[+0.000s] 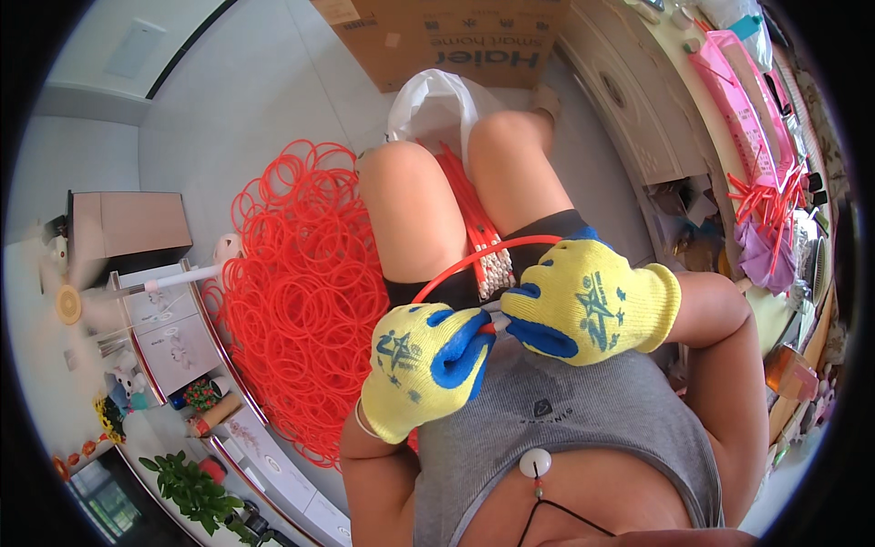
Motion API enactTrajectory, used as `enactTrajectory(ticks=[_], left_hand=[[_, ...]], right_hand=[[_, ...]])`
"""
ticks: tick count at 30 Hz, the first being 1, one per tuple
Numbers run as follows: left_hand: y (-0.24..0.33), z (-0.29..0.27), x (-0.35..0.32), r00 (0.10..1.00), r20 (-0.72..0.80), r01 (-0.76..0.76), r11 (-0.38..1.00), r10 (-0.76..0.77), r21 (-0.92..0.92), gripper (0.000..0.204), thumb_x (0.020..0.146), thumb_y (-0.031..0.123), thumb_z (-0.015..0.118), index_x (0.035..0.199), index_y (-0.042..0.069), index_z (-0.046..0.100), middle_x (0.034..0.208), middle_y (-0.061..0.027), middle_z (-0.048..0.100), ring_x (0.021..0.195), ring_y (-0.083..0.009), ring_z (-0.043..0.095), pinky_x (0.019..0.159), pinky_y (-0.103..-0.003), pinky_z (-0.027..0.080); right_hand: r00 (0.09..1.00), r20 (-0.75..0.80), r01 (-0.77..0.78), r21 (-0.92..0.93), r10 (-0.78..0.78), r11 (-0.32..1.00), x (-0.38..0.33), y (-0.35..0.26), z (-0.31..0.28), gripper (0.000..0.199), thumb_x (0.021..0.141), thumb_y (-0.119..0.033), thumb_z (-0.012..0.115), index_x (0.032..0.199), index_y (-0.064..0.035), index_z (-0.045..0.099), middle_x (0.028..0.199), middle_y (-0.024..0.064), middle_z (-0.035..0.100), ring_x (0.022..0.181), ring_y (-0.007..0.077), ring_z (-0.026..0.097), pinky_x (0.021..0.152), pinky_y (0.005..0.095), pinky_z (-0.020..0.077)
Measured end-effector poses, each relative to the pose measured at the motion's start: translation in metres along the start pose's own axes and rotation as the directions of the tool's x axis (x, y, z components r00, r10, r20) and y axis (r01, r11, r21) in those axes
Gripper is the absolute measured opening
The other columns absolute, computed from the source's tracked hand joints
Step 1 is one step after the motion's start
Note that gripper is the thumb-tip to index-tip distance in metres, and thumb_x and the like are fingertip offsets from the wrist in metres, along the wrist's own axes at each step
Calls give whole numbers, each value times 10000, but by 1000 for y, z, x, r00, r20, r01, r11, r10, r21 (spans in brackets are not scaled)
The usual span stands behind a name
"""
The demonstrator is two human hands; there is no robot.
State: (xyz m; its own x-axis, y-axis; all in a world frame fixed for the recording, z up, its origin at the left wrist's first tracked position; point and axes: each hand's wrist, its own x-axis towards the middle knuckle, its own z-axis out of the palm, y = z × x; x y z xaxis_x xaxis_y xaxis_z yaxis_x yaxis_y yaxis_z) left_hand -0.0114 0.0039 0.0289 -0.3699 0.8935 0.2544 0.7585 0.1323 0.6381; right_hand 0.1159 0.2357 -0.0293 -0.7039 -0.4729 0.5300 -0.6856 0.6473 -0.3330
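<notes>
Both my hands wear yellow knit gloves with blue coated palms and fingers. Between them a thin red tube [460,263] is bent into a loop over my lap. My left hand [410,369] is closed round one end, whose red tip shows by the thumb. Close beside it, my right hand [588,305] is closed on the tube too, its blue fingertips almost meeting the left ones. A small whitish piece shows between the fingertips; whether the ends are joined is hidden. A bundle of straight red tubes [462,196] with white ends lies between my thighs.
A big heap of red rings [301,310] covers the floor left of my legs. Beyond my knees are a white plastic bag [433,96] and a cardboard box [447,41]. A cluttered counter with a pink basket [743,109] runs along the right; cabinets [173,342] stand left.
</notes>
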Motion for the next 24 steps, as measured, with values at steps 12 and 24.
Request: enactTrajectory(ticks=[12, 24], left_hand=[[-9, 15, -1, 990, 98, 113, 981, -99, -155, 254, 727, 12, 759, 981, 25, 748, 831, -123, 722, 698, -338, 667, 638, -423, 522], [-19, 11, -13, 985, 157, 97, 983, -72, -157, 288, 726, -6, 757, 1014, 0, 741, 855, -128, 720, 661, -319, 660, 589, -409, 516]], right_hand=[[986, 146, -88, 29, 83, 996, 9, 3, -1, 442, 857, -253, 686, 1204, 19, 691, 1097, 171, 724, 854, 278, 722, 707, 347, 557], [985, 130, -149, 342, 110, 928, 2, 14, 8, 347, 888, -214, 729, 1168, -9, 715, 1048, 120, 745, 838, 261, 734, 707, 355, 584]])
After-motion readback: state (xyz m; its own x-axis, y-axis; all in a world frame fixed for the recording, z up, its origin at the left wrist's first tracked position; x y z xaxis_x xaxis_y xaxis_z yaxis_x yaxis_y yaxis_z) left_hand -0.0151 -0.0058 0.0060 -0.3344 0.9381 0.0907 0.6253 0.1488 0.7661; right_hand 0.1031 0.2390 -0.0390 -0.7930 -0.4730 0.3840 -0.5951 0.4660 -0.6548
